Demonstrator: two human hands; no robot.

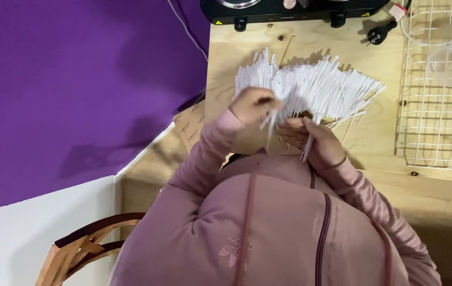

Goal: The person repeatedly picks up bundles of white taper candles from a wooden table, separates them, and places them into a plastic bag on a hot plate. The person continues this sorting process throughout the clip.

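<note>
purple wall (67, 79) fills the 9 o'clock side, and a pale plywood table (379, 137) runs across the top of the view, seen past the pink hooded top (268, 228) of the person bent over it. a big fan of thin white paper sticks (316, 87) lies on the wood toward 12 o'clock.

the left hand (252, 106) is closed on a small bunch of the sticks at the fan's 9 o'clock edge, fingers curled narrow round them. the right hand (316, 143) sits just below the fan toward 5 o'clock, fingers partly folded with a single stick pinched and hanging down.

to handle this well, i'd judge it best to keep the left grip loose enough that one stick slides free without dragging its neighbours, and to draw along the stick's length so it does not bend.

a white wire rack (437, 106) lies at 3 o'clock, a black hotplate (289, 10) at 12, a wooden chair (83, 249) at 7.
</note>
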